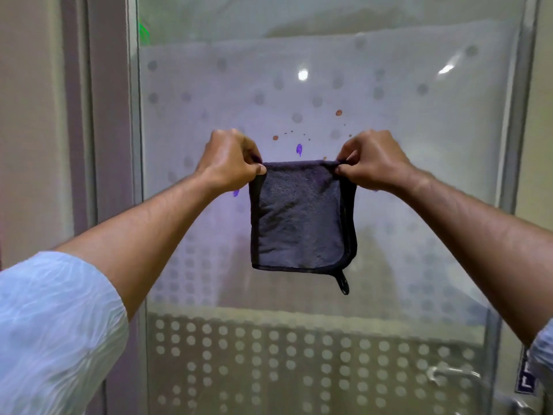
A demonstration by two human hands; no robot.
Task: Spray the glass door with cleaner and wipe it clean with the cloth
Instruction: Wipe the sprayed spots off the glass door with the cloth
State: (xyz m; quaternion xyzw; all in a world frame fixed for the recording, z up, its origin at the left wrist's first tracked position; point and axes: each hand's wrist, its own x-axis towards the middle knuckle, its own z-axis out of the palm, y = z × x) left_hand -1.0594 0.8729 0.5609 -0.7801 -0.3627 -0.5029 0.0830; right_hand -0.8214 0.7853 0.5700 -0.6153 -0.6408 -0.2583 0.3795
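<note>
Head view: left hand (230, 158) and right hand (372, 160) each pinch a top corner of the folded dark cloth (300, 217), hanging before the glass door (419, 145); brown and purple marks (299, 149) remain; no cleaner visible; a dry wipe would likely smear them.

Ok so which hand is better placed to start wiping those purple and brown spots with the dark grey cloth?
Probably the right hand. Both hands pinch the top corners of the dark grey microfibre cloth, but most brown spots sit up toward its side; only one purple smear lies under the left hand.
</note>
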